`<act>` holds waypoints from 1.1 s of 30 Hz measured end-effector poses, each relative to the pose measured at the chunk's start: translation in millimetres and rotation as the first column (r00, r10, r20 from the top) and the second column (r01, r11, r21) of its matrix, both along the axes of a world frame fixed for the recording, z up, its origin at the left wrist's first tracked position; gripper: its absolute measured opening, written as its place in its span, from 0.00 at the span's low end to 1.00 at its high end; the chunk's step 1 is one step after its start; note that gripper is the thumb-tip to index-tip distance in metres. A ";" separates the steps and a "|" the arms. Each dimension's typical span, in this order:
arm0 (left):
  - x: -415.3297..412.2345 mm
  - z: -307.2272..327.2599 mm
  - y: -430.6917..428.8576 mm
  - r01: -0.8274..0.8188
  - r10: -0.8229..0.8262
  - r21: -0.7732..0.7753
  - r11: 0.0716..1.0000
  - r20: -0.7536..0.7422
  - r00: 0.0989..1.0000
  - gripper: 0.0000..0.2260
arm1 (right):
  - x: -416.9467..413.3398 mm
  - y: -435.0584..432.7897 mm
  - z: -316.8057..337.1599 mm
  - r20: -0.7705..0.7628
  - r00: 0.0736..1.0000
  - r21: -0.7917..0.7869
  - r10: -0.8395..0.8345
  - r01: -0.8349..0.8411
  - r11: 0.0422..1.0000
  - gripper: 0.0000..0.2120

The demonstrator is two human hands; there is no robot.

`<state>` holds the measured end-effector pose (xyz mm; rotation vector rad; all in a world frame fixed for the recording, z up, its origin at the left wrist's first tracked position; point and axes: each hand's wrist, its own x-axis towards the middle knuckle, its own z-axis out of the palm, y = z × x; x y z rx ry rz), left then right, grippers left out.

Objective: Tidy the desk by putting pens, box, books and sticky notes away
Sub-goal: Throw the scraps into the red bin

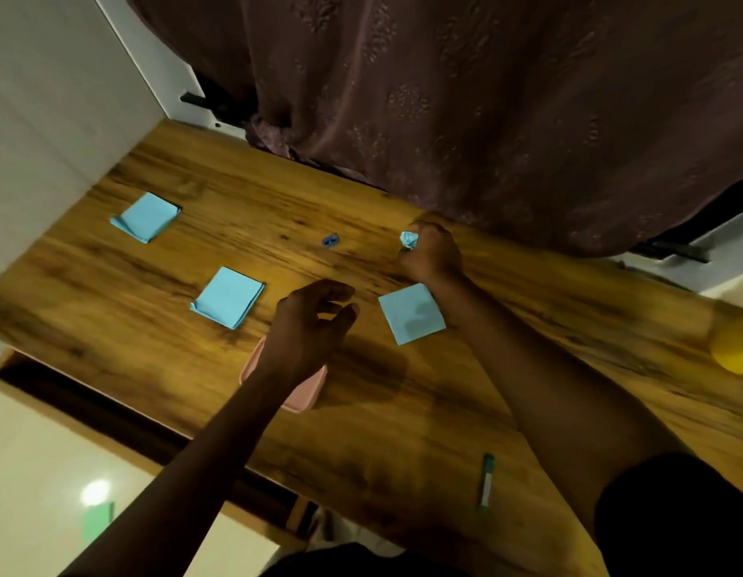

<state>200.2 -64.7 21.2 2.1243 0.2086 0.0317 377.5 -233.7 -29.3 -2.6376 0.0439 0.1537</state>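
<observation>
Brown curtain (pixel 465 97) behind wooden desk (pixel 403 410)

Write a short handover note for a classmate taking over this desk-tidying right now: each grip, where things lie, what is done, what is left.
Left grip: open, empty, above the pink box.
Right grip: clutches a crumpled sticky note.
On the desk: far-left sticky note, middle sticky note, sticky note by the right wrist, and the pen near the front edge.
Done: nothing visibly put away.
Left: all of these.
</observation>
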 end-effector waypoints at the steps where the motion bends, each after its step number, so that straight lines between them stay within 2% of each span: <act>1: -1.4 -0.3 1.1 0.002 -0.002 -0.005 1.000 -0.011 1.000 0.13 | 5.6 2.8 -3.4 -0.001 1.000 -0.030 0.002 -0.002 1.000 0.25; 8: -7.6 2.5 8.2 -0.021 0.020 -0.043 0.999 -0.016 1.000 0.13 | 35.3 18.0 -30.3 0.025 0.999 -0.172 0.048 -0.043 0.984 0.21; 10: -9.0 3.1 9.9 -0.027 0.027 -0.047 0.999 -0.007 1.000 0.13 | 42.1 23.1 -43.0 0.061 0.998 -0.229 0.030 -0.016 0.973 0.17; 13: -10.3 2.1 13.1 -0.050 0.050 -0.049 0.998 -0.002 0.999 0.13 | 34.3 28.3 -35.4 0.125 0.988 -0.220 0.085 -0.056 0.974 0.11; 18: -11.7 4.7 17.1 -0.050 0.049 -0.032 0.998 -0.021 0.999 0.13 | -0.4 39.7 -2.0 0.174 0.978 -0.098 0.113 -0.097 0.990 0.14; 22: -14.9 8.7 16.4 -0.016 0.015 -0.026 1.000 -0.022 1.000 0.12 | -48.6 40.7 19.8 0.242 0.967 0.160 0.074 -0.115 0.981 0.12; 25: -21.6 12.5 15.5 0.026 -0.026 -0.054 0.998 -0.004 1.000 0.11 | -92.4 34.7 32.9 0.229 0.973 0.279 0.015 -0.080 0.957 0.13; 29: -35.5 16.2 12.0 0.129 -0.129 -0.064 0.990 0.009 0.992 0.09 | -151.8 17.2 47.7 0.243 0.970 0.346 -0.014 -0.073 0.935 0.14; 33: -52.4 16.4 0.5 0.218 -0.216 -0.122 0.968 0.027 0.976 0.09 | -207.5 -7.9 59.7 0.218 0.969 0.389 -0.116 0.023 0.921 0.15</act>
